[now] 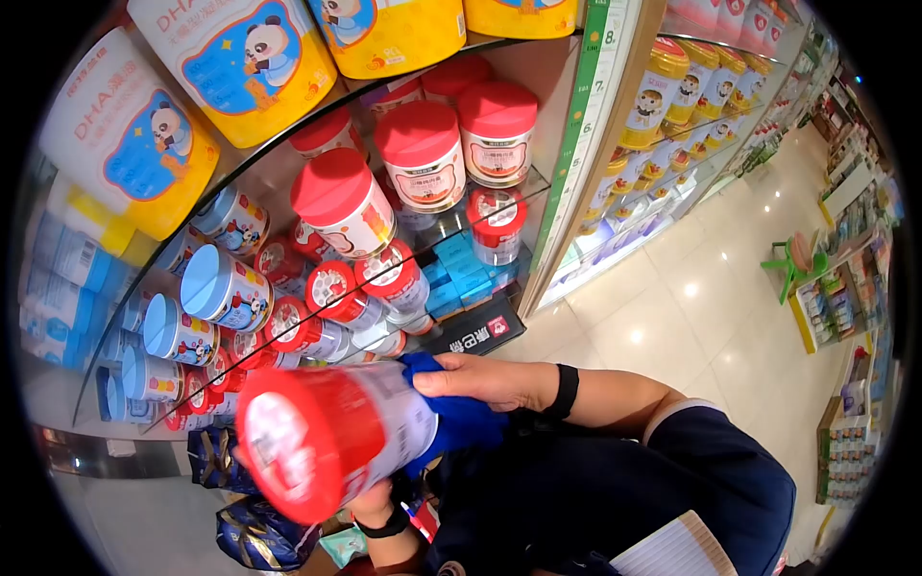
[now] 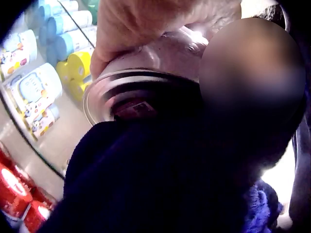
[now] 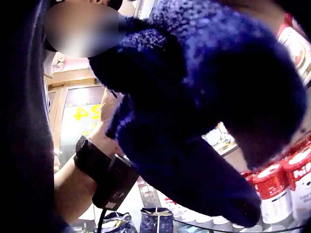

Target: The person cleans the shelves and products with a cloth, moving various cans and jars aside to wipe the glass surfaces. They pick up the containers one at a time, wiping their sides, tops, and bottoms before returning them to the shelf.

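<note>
In the head view a large canister [image 1: 392,415] with a red lid and a clear lower body is tilted in front of the shelves, its lid toward the lower left. My left hand [image 1: 370,504] grips it from below, mostly hidden behind it. At the canister's base, my right hand [image 1: 490,379] holds a blue fuzzy cloth [image 1: 447,437], thumb on top, the cloth against the base. Up close in the left wrist view, the left hand [image 2: 146,24] wraps the clear wall above the round base rim [image 2: 90,104]. The cloth [image 3: 209,63] fills much of the right wrist view, hiding the right hand.
Glass shelves [image 1: 254,350] hold several red-lidded canisters [image 1: 420,158] and blue-lidded tins [image 1: 226,288]. Yellow and white panda tubs [image 1: 240,72] stand on the shelf above. Dark blue wrapped bags [image 1: 259,533] sit at the lower left. A tiled aisle [image 1: 691,278] runs along the right.
</note>
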The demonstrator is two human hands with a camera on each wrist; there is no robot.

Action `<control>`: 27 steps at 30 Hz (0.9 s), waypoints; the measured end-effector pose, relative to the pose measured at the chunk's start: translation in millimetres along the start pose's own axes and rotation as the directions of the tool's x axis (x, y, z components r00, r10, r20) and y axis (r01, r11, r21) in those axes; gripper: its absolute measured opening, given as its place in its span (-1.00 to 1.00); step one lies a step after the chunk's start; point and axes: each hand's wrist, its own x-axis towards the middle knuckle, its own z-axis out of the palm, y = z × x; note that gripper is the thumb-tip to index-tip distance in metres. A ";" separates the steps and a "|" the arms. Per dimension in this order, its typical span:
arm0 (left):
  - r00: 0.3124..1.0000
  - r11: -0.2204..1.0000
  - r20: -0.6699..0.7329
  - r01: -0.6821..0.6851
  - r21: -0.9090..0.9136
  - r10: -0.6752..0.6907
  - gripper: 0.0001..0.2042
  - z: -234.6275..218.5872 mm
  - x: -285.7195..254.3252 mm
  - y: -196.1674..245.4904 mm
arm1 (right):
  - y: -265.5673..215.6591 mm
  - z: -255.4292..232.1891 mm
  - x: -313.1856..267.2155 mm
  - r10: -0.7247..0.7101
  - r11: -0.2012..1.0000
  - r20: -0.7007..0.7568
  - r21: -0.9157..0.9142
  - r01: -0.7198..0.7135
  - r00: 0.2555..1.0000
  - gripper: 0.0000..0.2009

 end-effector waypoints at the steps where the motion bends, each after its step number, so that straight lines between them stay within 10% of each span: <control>1: 1.000 1.000 -0.021 0.008 0.011 -0.008 0.02 -7.9 -3.7 0.1 | 2.7 1.5 1.7 -0.053 0.996 0.005 -0.075 0.054 0.999 -0.41; 5: 0.992 0.998 -0.112 0.056 0.010 -0.054 -0.02 -21.3 -7.2 3.4 | 7.7 -6.0 7.9 0.015 0.977 0.017 0.212 -0.018 1.000 -0.48; 20: 0.960 0.869 -0.161 0.128 -0.477 -0.230 -0.17 -33.7 35.2 1.0 | 13.5 -17.9 5.8 -0.003 0.954 0.047 0.299 -0.012 0.999 -0.48; 27: 0.939 0.661 -0.006 0.238 -0.712 -0.344 -0.24 -6.0 78.7 14.4 | -5.3 3.8 10.2 -0.218 0.975 0.022 0.044 0.217 0.976 -0.38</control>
